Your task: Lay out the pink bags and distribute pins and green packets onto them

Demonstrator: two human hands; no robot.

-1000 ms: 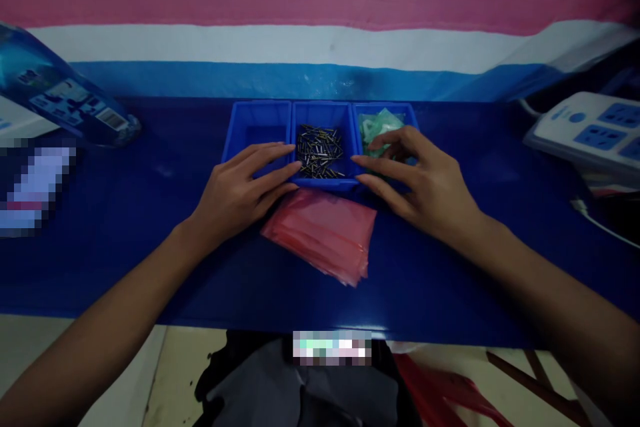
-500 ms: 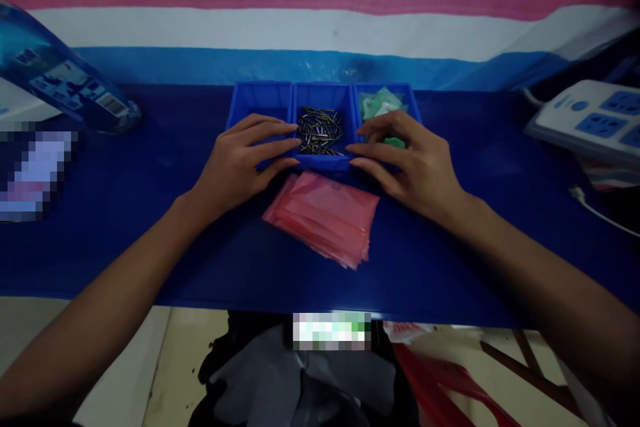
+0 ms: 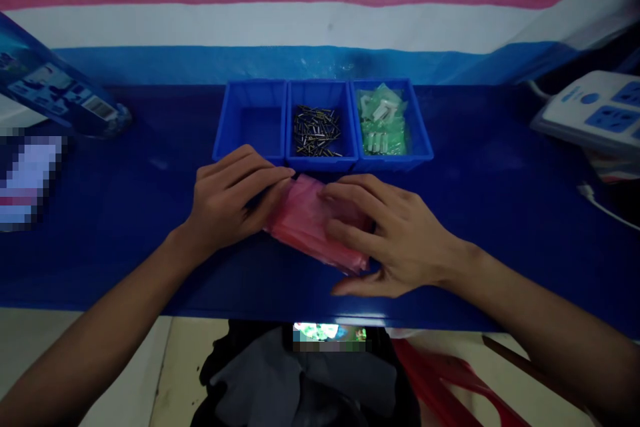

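Observation:
A stack of thin pink plastic bags (image 3: 305, 213) lies on the blue tabletop in front of the bins. At its upper left corner, my left hand (image 3: 233, 197) has thumb and index finger closed together on the bags' edge. My right hand (image 3: 395, 233) lies over the right side of the stack, fingers spread and thumb apart, touching the top with its fingertips. Behind the stack stand three joined blue bins: the left bin (image 3: 255, 117) shows a bare floor, the middle bin holds small dark metal pins (image 3: 316, 132), and the right one holds green bags with white pieces (image 3: 383, 121).
A blue bottle (image 3: 65, 90) leans in at the far left, above a blurred phone-like object (image 3: 30, 177). On the right are a white power strip (image 3: 595, 107) and a white cable (image 3: 607, 207). The table's front edge (image 3: 225, 313) runs before my lap.
Both hands have left the bins and come nearer to me, onto the pink bags. The right hand has spread over the stack, and the left has closed at its corner.

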